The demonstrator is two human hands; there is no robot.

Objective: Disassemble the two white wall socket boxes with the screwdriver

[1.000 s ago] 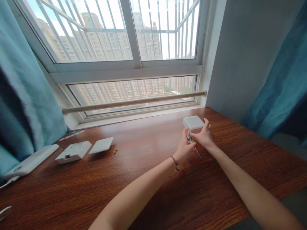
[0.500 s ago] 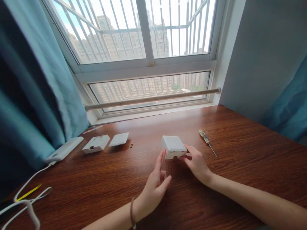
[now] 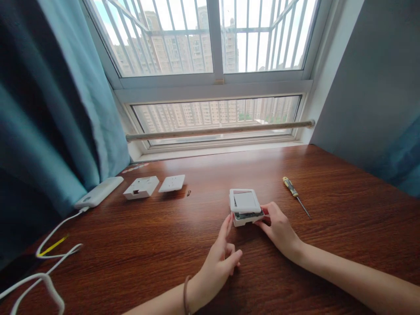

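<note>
A white square switch box (image 3: 245,207) sits on the wooden table (image 3: 164,245) near the middle, its top cover lifted a little so dark inner parts show along the front edge. My right hand (image 3: 278,229) grips the box's right front corner with thumb and fingers. My left hand (image 3: 223,258) rests on the table just left of the box, its index finger stretched out to touch the box's left front corner and the other fingers curled. A yellow-handled screwdriver (image 3: 295,194) lies on the table to the right of the box, apart from both hands.
At the back left lie a white box base (image 3: 141,187), a white cover plate (image 3: 172,183) and a small screw (image 3: 188,192). A white power bank (image 3: 99,192) with white cables (image 3: 49,245) lies by the teal curtain (image 3: 49,109). A window and a rail run behind the table.
The screwdriver was put down on the table at the right. The white box was brought nearer to me and its cover now stands lifted. The view swung left.
</note>
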